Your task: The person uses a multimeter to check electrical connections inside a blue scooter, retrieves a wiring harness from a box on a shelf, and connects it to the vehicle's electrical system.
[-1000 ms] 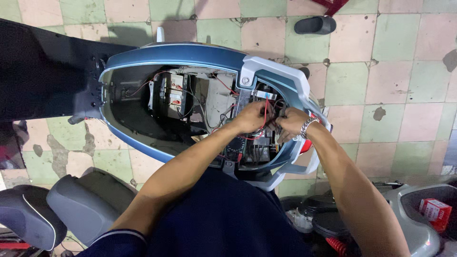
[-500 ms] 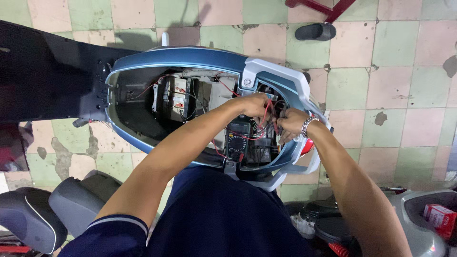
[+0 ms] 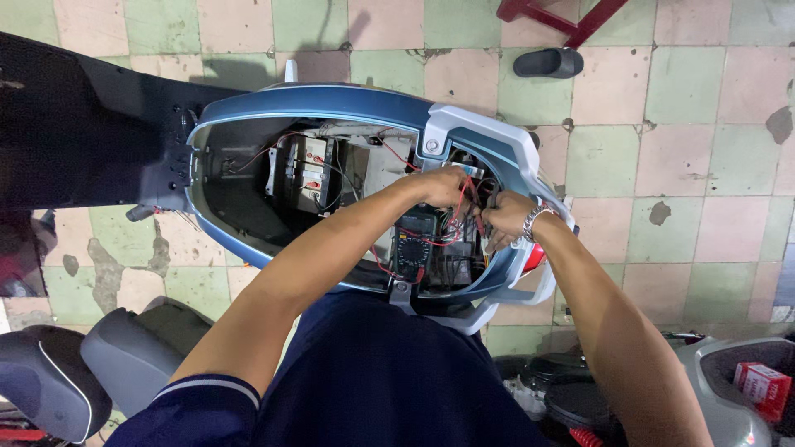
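Left hand [image 3: 443, 186] pinching red wires [image 3: 460, 217], now reaching further into back of open blue scooter [image 3: 331, 103]. Right hand [image 3: 501, 217] gripping same wires, staying close beside. Black meter [image 3: 416, 236] lying just below both hands. Looking like wire work still going on.

Blue scooter body [image 3: 331, 103] – red wires [image 3: 451, 217] inside; floor tiles [image 3: 687, 157] checkered pale green and pink.

We have a single view, worn on the head, looking almost straight down. It sits close above the open blue scooter body [image 3: 331, 108] at frame centre, with tiled floor [image 3: 687, 149] filling the edges.
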